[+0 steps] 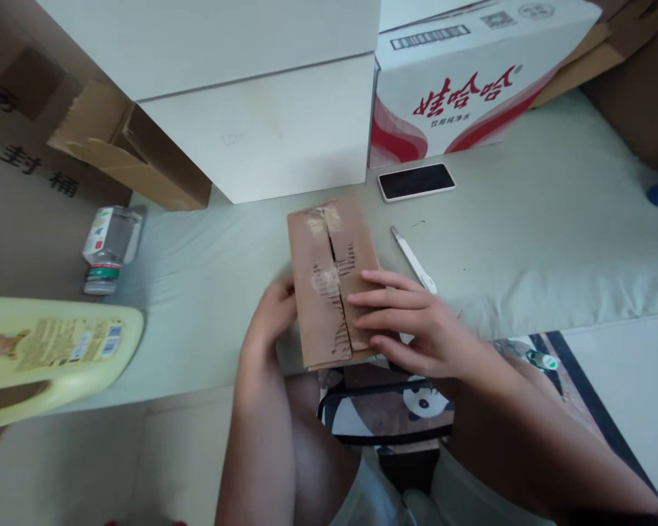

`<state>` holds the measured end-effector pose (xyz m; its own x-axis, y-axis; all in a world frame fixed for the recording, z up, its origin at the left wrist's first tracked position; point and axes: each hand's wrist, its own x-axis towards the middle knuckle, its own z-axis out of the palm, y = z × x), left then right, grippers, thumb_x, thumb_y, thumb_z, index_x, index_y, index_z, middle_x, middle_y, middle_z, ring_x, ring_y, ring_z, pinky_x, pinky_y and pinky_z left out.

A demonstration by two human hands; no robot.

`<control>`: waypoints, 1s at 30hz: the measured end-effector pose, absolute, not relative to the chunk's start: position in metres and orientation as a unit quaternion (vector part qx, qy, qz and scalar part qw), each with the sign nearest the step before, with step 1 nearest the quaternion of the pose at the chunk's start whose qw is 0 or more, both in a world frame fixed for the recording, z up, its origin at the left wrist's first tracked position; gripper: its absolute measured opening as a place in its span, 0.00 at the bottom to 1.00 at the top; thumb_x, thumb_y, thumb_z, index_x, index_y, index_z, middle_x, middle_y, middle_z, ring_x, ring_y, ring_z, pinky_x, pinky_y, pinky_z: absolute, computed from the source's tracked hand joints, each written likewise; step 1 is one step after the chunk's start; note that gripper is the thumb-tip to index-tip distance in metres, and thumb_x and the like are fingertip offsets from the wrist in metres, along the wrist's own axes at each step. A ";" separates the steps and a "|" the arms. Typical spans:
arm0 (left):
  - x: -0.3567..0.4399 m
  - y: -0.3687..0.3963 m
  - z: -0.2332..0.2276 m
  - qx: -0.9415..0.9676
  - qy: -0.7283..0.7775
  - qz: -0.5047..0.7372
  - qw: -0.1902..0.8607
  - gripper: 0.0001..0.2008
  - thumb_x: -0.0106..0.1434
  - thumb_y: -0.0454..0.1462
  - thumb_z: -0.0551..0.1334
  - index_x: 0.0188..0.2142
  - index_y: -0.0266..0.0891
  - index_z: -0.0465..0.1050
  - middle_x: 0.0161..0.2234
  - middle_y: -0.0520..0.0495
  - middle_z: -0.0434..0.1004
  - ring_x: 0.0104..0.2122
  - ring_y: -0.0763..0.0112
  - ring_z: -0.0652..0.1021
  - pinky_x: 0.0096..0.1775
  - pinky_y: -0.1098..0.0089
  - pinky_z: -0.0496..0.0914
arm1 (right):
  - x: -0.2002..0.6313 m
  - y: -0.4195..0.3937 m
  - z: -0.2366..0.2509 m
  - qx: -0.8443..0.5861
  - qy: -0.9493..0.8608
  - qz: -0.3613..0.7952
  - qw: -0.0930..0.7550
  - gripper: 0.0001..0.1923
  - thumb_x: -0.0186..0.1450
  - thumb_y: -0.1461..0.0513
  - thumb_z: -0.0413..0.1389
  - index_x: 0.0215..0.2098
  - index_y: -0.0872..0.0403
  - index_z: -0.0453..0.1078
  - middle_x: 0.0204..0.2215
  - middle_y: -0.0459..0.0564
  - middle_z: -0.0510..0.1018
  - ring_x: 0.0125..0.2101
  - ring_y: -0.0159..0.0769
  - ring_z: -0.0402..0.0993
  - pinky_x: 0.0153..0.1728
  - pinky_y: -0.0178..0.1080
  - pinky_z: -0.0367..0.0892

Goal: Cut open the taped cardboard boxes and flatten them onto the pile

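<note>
A small brown cardboard box (pixel 321 292) lies on the pale green sheet in front of me, its top torn along a middle seam with scuffed tape marks. My left hand (pixel 274 310) grips the box's left side, its fingertips hidden behind the edge. Across the right part of the top, my right hand (pixel 411 318) rests with fingers spread and stretched out. Just beyond the right hand is a white utility knife (pixel 414 261), apart from the fingers.
A dark-screened phone (pixel 417 181) lies near a white and red carton (pixel 455 95). White boxes (pixel 263 146) stand at the back. To the left are an open cardboard box (pixel 159 161), a clear bottle (pixel 110 248) on its side and a yellow jug (pixel 60 351). A panda-print item (pixel 389 416) is below.
</note>
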<state>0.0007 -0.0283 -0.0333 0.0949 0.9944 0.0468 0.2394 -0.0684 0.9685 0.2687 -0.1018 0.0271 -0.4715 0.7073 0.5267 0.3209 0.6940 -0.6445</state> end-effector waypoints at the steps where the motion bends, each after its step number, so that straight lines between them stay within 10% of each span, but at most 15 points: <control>1: 0.001 -0.025 -0.032 0.576 0.532 0.457 0.419 0.22 0.55 0.56 0.73 0.40 0.44 0.83 0.38 0.44 0.85 0.37 0.57 0.84 0.33 0.64 0.78 | 0.267 -0.101 0.026 -0.302 -0.827 0.240 0.409 0.10 0.69 0.63 0.58 0.46 0.51 0.79 0.52 0.53 0.85 0.64 0.46 0.72 0.65 0.54 0.69; 6: 0.003 -0.020 -0.019 0.565 0.464 0.585 0.352 0.36 0.57 0.62 0.67 0.60 0.50 0.70 0.64 0.41 0.71 0.63 0.52 0.73 0.58 0.57 0.72 | 0.263 -0.102 0.023 -0.249 -0.818 0.304 0.420 0.13 0.68 0.68 0.55 0.45 0.51 0.79 0.46 0.50 0.87 0.57 0.40 0.79 0.66 0.50 0.69; 12: 0.004 -0.028 -0.017 0.554 0.452 0.559 0.420 0.33 0.53 0.57 0.72 0.53 0.50 0.71 0.58 0.44 0.74 0.53 0.55 0.78 0.50 0.62 0.75 | 0.268 -0.105 0.011 -0.304 -0.800 0.299 0.422 0.15 0.64 0.67 0.53 0.39 0.47 0.82 0.59 0.51 0.78 0.66 0.48 0.68 0.65 0.54 0.68; 17: 0.005 -0.031 -0.019 0.528 0.456 0.582 0.417 0.29 0.52 0.56 0.72 0.49 0.50 0.71 0.43 0.48 0.75 0.37 0.65 0.76 0.36 0.68 0.71 | 0.286 -0.095 -0.002 -0.509 -0.687 0.253 0.452 0.13 0.67 0.63 0.51 0.40 0.47 0.78 0.48 0.54 0.81 0.48 0.47 0.79 0.52 0.53 0.75; 24: 0.010 -0.028 -0.019 0.522 0.456 0.580 0.429 0.26 0.54 0.55 0.71 0.46 0.49 0.69 0.39 0.49 0.72 0.34 0.66 0.74 0.35 0.67 0.69 | 0.316 -0.076 -0.031 -0.749 -0.631 0.170 0.115 0.32 0.63 0.53 0.56 0.63 0.57 0.69 0.46 0.65 0.79 0.43 0.59 0.78 0.44 0.60 0.74; 30: 0.012 -0.029 -0.017 0.523 0.454 0.584 0.423 0.25 0.55 0.56 0.71 0.46 0.49 0.70 0.35 0.51 0.70 0.30 0.68 0.70 0.31 0.67 0.65 | 0.310 -0.077 -0.029 -0.713 -0.607 0.258 0.238 0.28 0.62 0.59 0.53 0.61 0.50 0.70 0.28 0.49 0.78 0.26 0.41 0.73 0.32 0.46 0.71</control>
